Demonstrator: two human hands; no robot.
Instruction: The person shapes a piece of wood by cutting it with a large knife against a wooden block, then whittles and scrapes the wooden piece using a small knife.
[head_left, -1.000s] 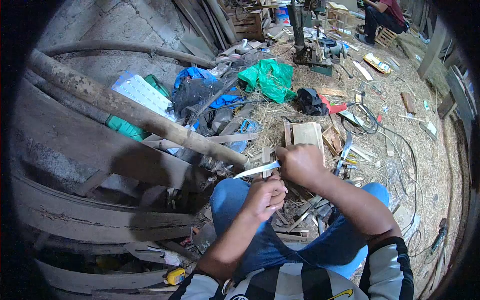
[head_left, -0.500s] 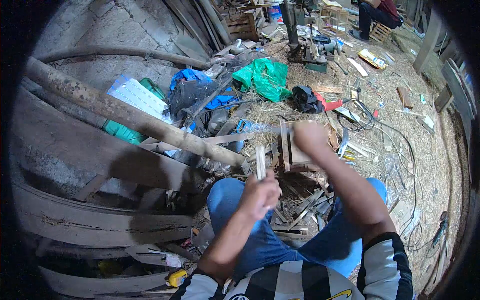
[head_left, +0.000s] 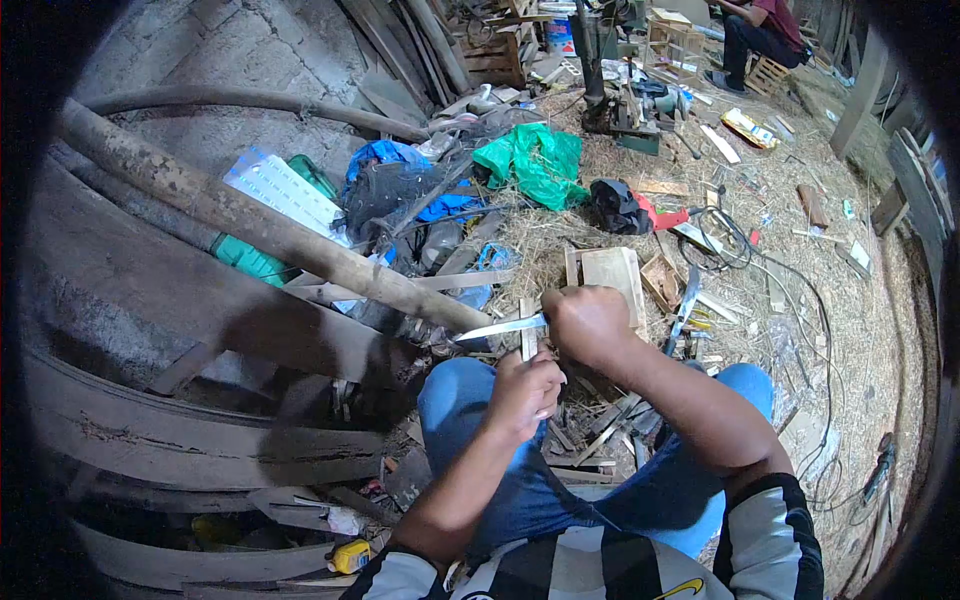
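Observation:
My left hand (head_left: 524, 396) is closed around the lower end of a short, pale wood strip (head_left: 529, 345), which points away from me. In my right hand (head_left: 594, 324) is a knife (head_left: 500, 329), its handle inside my fist and its blade pointing left. The blade lies across the strip just above my left fingers; whether it cuts into the wood I cannot tell. Behind my right hand stands a small wooden box (head_left: 615, 272), partly hidden by the fist. Wood scraps (head_left: 602, 428) lie between my knees.
A wooden pole (head_left: 270, 231) slants across the left. Beyond the box are a green plastic bag (head_left: 535, 165), a red-and-black power tool (head_left: 625, 207), a machete-like blade (head_left: 688, 300) and cables (head_left: 822, 330). A vise-like machine (head_left: 625, 120) stands farther back. Another person (head_left: 762, 42) sits at the upper right.
My right hand has come down and toward me from over the box, bringing the knife across the strip. The box is more exposed. My left hand has barely moved.

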